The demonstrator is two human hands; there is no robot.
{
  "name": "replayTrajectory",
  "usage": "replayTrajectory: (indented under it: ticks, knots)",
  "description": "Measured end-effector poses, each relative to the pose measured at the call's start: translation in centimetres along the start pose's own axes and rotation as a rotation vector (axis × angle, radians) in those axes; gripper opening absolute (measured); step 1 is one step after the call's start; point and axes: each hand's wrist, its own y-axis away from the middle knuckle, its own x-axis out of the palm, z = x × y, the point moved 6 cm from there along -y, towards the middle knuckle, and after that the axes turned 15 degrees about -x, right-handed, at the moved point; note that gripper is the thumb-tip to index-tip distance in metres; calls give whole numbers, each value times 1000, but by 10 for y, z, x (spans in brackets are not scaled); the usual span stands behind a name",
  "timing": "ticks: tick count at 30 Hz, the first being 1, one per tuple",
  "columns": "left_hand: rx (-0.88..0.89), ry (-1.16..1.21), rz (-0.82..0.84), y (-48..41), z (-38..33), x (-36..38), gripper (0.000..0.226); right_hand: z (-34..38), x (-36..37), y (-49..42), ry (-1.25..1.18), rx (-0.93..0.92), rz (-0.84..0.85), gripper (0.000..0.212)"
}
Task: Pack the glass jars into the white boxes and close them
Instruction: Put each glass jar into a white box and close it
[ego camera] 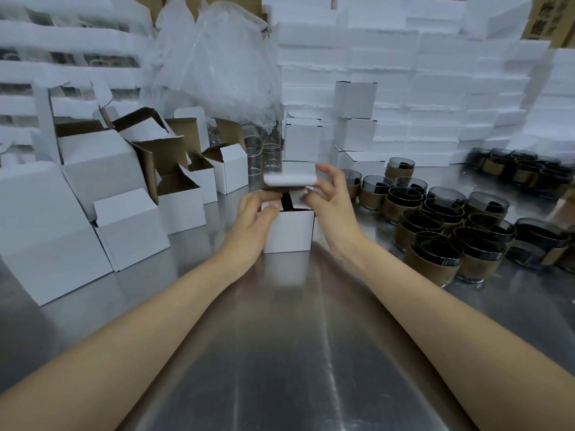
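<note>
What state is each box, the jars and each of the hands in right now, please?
white box, upright, lid raised, side flaps half down
left hand, grips the box's left flap
right hand, fingers curled round the lid's edge
empty boxes, open, flaps up
stacked boxes, closed
glass jars, upright, unpacked

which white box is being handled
The white box at centre, gripped by left hand and right hand, lid half folded; open boxes leftward sit untouched.
</note>
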Motion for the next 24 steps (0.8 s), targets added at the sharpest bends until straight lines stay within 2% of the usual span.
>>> replayTrajectory:
  ticks: [3,6,9,12,14,18,24]
  knots:
    - [-1,9,14,2,-1,1,18,6,3,1,129,-111,90,38]
    - [-17,31,5,3,0,0,21,5,4,7,161,-116,109,39]
    - [-43,134,-27,2,3,-3,37,3,3,9,91,-60,136,33]
    - [-4,73,39,3,3,3,60,11,6,12,193,-138,209,29]
    - [13,54,73,5,0,5,68,14,6,15,251,-189,211,18]
    - [-30,226,56,1,2,0,53,16,9,16,270,-218,236,14]
    - [4,211,84,0,3,0,17,20,11,11,184,-196,294,23]
